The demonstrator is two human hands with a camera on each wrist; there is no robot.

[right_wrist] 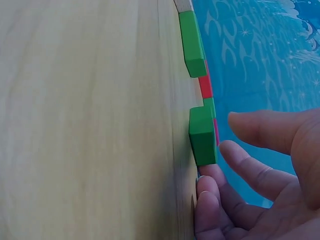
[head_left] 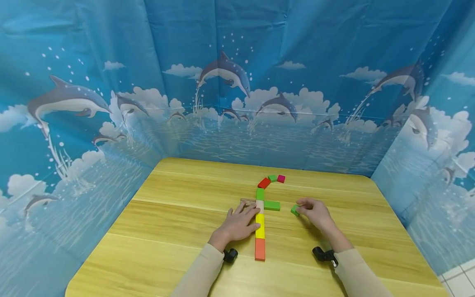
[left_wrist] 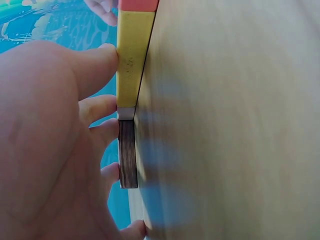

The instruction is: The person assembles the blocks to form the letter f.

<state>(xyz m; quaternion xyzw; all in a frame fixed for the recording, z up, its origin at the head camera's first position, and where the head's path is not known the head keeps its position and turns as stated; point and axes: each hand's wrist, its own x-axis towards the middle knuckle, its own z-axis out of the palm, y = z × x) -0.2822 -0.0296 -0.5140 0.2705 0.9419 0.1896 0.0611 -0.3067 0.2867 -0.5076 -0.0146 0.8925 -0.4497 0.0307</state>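
Note:
My left hand (head_left: 239, 225) lies over a column of blocks with its fingers spread. Its thumb touches the yellow block (left_wrist: 135, 57), and its fingertips rest at the beige block (head_left: 260, 205) and the dark brown wood-grain block (left_wrist: 128, 152). My right hand (head_left: 314, 212) is at a small green block (right_wrist: 202, 135) that sits apart to the right. In the right wrist view the thumb stands off this block and the index fingertip is right at its edge. A longer green block (head_left: 272, 206) juts rightward from the beige one.
A coral-red block (head_left: 260, 249) ends the column nearest me. Beyond the beige block, a green block (head_left: 260, 194), a red block (head_left: 264, 183), a small green block (head_left: 272, 178) and a magenta block (head_left: 281, 179) curve right. A dolphin-print curtain (head_left: 237, 140) surrounds the wooden table (head_left: 167, 231).

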